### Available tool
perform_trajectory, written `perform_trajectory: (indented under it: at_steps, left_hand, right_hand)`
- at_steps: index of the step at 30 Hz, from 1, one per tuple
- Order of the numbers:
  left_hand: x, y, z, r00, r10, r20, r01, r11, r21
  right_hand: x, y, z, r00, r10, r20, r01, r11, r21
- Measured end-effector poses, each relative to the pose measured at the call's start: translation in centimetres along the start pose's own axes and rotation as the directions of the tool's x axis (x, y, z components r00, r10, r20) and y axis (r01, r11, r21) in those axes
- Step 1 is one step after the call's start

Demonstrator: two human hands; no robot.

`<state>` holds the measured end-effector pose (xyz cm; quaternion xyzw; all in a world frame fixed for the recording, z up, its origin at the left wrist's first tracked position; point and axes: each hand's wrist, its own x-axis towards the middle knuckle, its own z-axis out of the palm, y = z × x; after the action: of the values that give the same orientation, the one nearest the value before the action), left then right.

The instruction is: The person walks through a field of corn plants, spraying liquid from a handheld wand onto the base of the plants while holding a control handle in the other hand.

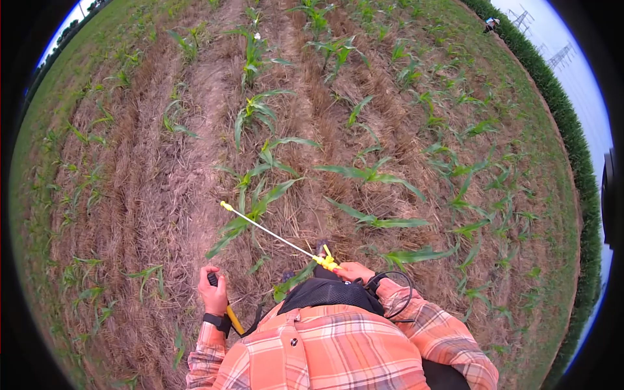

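My left hand (213, 296) is closed around the black grip of a yellow pump lever (234, 320), beside my body at the lower left. My right hand (355, 272) grips the yellow handle of a spray wand (276, 236) in front of my waist. The wand's thin white tube slants up and left, ending in a yellow nozzle (226, 206) over the ground near a young corn plant (255, 207). A black hose (409, 294) loops by my right wrist. No spray can be made out at the nozzle.
Rows of young corn (370, 174) run ahead through dry straw and bare soil (195, 162). Taller green growth (559, 97) lines the right edge. Another person (491, 25) is far off at the upper right, with pylons (521, 19) beyond. My shoe (322, 246) shows below the wand.
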<state>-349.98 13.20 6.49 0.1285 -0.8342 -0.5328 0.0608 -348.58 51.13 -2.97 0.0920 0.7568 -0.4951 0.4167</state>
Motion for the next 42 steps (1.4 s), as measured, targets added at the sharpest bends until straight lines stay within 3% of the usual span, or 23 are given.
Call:
perform_trajectory:
  at_steps: [2, 6, 9, 15, 25, 30, 36, 40, 42]
  left_hand:
    - [0.8, 0.9, 0.2, 0.999, 0.015, -0.047, -0.016, 0.999, -0.028]
    - [2.5, 1.8, 0.7, 0.995, 0.067, -0.068, -0.062, 0.996, 0.070]
    - [4.0, 2.1, 2.2, 0.997, 0.035, -0.064, -0.032, 0.998, 0.046]
    - [7.8, 5.6, 6.0, 0.996, 0.065, -0.061, -0.061, 0.996, 0.058]
    - [12.1, 10.1, 9.5, 0.991, 0.114, -0.066, -0.104, 0.985, 0.136]
    - [13.2, 11.8, 10.1, 0.988, 0.127, -0.089, -0.110, 0.978, 0.179]
    - [17.3, 11.0, 10.6, 0.986, 0.140, -0.095, -0.121, 0.974, 0.189]
    - [22.1, 11.1, 11.4, 0.991, 0.115, -0.060, -0.108, 0.987, 0.118]
    - [24.0, 10.8, 11.2, 0.995, 0.099, -0.032, -0.094, 0.986, 0.138]
  right_hand:
    - [1.0, -0.5, -0.6, 0.997, -0.069, 0.017, 0.070, 0.991, -0.110]
    - [2.2, -2.2, -2.5, 0.999, -0.031, 0.032, 0.033, 0.997, -0.076]
    - [3.9, -1.3, -5.0, 0.999, 0.033, -0.019, -0.030, 0.990, 0.139]
    - [4.2, -0.7, -12.8, 0.962, 0.144, -0.230, -0.094, 0.972, 0.216]
    - [0.1, 4.8, -27.6, 0.766, 0.291, -0.573, -0.023, 0.903, 0.428]
    - [-2.0, 6.0, -34.0, 0.665, 0.286, -0.690, -0.091, 0.948, 0.304]
    - [1.3, 3.6, -34.6, 0.692, 0.322, -0.647, -0.142, 0.938, 0.315]
    - [6.8, -0.9, -31.0, 0.789, 0.340, -0.511, -0.097, 0.892, 0.442]
    - [10.5, -2.3, -29.6, 0.823, 0.299, -0.482, -0.088, 0.907, 0.412]
